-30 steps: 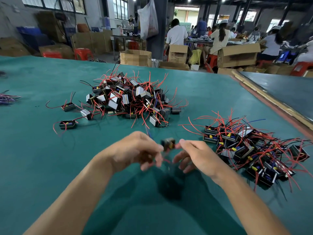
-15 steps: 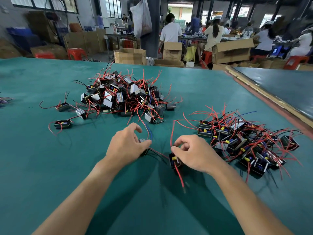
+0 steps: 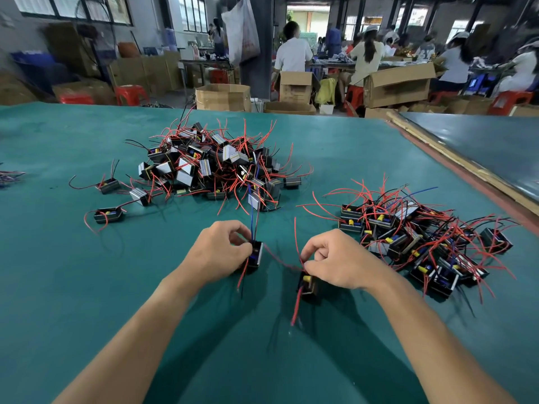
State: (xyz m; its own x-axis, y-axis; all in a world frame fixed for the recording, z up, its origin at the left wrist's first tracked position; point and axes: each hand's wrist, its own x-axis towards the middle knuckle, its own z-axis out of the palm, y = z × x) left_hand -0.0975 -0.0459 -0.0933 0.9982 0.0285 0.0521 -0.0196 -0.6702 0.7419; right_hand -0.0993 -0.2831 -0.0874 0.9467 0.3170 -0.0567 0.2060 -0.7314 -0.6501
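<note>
Module (image 3: 256, 255) is gripped by the left hand's (image 3: 217, 253) fingers, second module (image 3: 308, 285) pinched by its wire in the right hand (image 3: 341, 260); twelve-o'clock heap (image 3: 215, 167) likely remains, three-o'clock heap (image 3: 423, 237) done.

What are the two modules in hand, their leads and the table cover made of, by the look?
Left module, gripped by the left hand: matte black case, probably moulded plastic; pale edge, maybe metal. Right module: same case, yellow part inside. Red leads, pinched by the right hand: glossy, flexible insulation, likely PVC. Table cover: dull teal, felt or mat, can't tell.
</note>
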